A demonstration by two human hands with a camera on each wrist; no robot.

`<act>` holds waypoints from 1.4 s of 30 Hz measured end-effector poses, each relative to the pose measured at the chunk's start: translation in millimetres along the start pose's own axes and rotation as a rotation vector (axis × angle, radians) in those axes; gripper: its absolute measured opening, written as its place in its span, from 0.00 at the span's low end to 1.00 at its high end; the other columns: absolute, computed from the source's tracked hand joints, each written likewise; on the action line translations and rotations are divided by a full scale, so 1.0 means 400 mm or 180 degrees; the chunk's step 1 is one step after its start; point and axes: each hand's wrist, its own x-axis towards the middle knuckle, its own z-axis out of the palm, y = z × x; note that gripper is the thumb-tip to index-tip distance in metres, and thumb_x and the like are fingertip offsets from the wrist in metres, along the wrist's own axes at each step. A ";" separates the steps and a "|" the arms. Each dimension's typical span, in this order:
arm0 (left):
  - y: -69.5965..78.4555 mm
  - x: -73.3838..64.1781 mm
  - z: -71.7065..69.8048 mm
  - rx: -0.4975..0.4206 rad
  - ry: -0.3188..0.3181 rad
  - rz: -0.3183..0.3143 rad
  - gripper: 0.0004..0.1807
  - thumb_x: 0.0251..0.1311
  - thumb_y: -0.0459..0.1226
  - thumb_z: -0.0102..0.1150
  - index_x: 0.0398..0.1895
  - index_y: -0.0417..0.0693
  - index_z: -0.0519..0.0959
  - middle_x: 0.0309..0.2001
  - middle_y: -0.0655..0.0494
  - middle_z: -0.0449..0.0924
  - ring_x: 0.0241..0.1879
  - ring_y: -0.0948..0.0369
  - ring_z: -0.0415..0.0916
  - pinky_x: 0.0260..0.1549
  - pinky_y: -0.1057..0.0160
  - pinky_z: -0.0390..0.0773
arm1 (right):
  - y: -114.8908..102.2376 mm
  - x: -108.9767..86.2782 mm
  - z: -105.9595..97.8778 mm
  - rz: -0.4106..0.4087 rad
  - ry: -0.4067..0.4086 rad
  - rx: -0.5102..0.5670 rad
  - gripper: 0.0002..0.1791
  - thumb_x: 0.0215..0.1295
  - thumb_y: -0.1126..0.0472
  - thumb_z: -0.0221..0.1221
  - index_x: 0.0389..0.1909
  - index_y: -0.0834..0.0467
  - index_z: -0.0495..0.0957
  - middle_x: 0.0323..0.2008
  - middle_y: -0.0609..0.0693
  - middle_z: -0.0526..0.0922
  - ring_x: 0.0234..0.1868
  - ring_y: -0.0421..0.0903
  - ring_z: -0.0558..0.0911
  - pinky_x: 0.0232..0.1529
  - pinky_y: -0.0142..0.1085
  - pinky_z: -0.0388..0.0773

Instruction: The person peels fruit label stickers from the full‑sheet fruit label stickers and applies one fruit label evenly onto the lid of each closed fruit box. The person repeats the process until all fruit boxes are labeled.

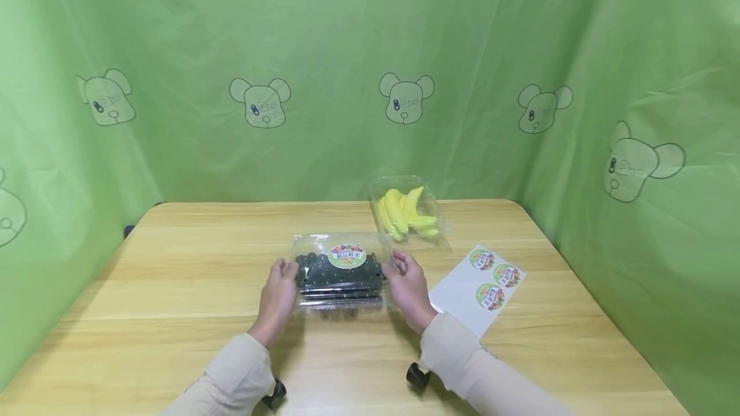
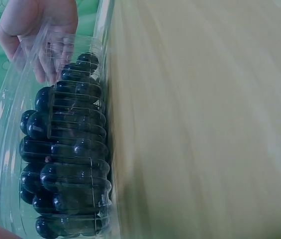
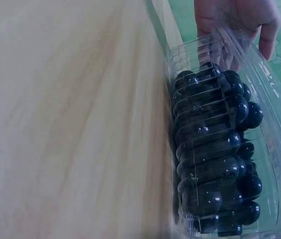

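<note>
A clear plastic clamshell box (image 1: 338,299) of dark grapes (image 2: 70,174) is between both hands, near the middle of the table. On its lid sits a round fruit-printed sticker (image 1: 347,256). The left hand (image 1: 279,299) grips the box's left end, and the right hand (image 1: 408,289) grips its right end. Through the clear wall in the right wrist view, several glossy grapes (image 3: 210,149) show. The lid looks closed. Whether the box bottom touches the table cannot be told.
Behind the box, to the right, a clear tray (image 1: 442,223) holds yellow bananas (image 1: 396,210). A white sheet (image 1: 462,294) with three round stickers (image 1: 490,297) lies right of the right hand. Green curtains (image 1: 335,31) surround the wooden table (image 1: 173,275).
</note>
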 end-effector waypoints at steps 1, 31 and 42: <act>0.001 0.000 -0.001 -0.0007 0.0000 -0.0007 0.35 0.75 0.49 0.32 0.76 0.37 0.42 0.74 0.36 0.45 0.72 0.39 0.45 0.69 0.41 0.46 | 0.000 0.001 -0.001 -0.0010 -0.0006 -0.0011 0.30 0.68 0.62 0.54 0.68 0.67 0.59 0.66 0.67 0.65 0.68 0.62 0.64 0.68 0.51 0.61; 0.029 0.001 -0.028 -0.0071 0.0227 -0.0049 0.34 0.75 0.47 0.35 0.75 0.38 0.44 0.73 0.37 0.51 0.70 0.40 0.50 0.69 0.41 0.51 | -0.029 0.020 0.013 -0.0093 -0.0106 0.0061 0.31 0.65 0.63 0.56 0.67 0.68 0.61 0.66 0.66 0.66 0.67 0.61 0.65 0.68 0.51 0.61; 0.029 0.015 -0.034 -0.0081 0.0309 -0.0026 0.34 0.75 0.48 0.35 0.75 0.37 0.46 0.71 0.36 0.54 0.69 0.40 0.53 0.68 0.42 0.53 | -0.039 0.034 0.022 -0.0060 -0.0128 -0.0025 0.30 0.66 0.62 0.57 0.67 0.66 0.62 0.66 0.62 0.67 0.65 0.60 0.66 0.67 0.51 0.62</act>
